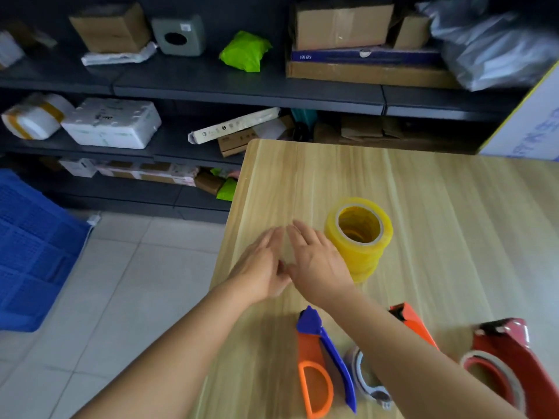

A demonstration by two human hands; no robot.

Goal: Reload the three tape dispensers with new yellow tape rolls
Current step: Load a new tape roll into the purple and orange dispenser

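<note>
Left grip: the left hand (pixel 262 267) is released, fingers straight and spread low over the worktop (pixel 453 225), holding nothing.
Right grip: the right hand (pixel 317 261) is likewise released, fingers extended, its edge just beside the stack of yellow tape rolls (pixel 358 237); whether it touches the stack is blurred.
Hands together: thumbs meet or nearly meet near the worktop's left edge.
Task thing: the rolls stand stacked upright mid-worktop, none separated.
Dispensers: near the front edge lie a blue and orange dispenser (pixel 320 361), an orange dispenser (pixel 413 323) partly under the right forearm, and a red dispenser (pixel 505 361); pale, near-spent cores seem to sit in two.
Step in hand: probably the start, reaching for a first roll; no dispenser looks reloaded.
Next move: likely curl the right hand round the top roll, lift it clear without toppling the stack, and bring it to one dispenser, whose old core must come out first.
</note>
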